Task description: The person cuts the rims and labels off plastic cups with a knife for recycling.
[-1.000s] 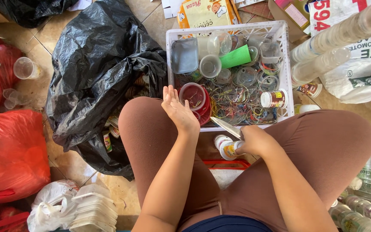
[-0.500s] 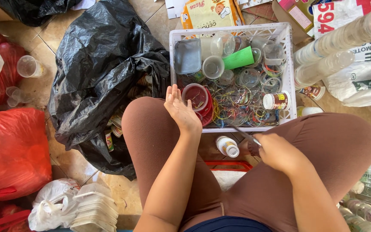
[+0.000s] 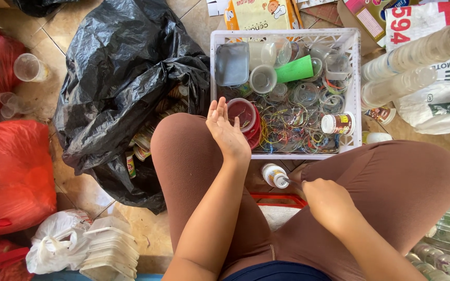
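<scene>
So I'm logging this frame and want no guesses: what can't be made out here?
Head view only:
- Right hand: its back hides the fingers and most of the thin blade-like tool touching the small bottle.
- Black bag: folds hide most of its contents.
- Crate: the bands and clear cups at the bottom tangle, too small to count.
- Left hand: covers part of the red tub.
- Cup stacks: cut by the right edge.
</scene>
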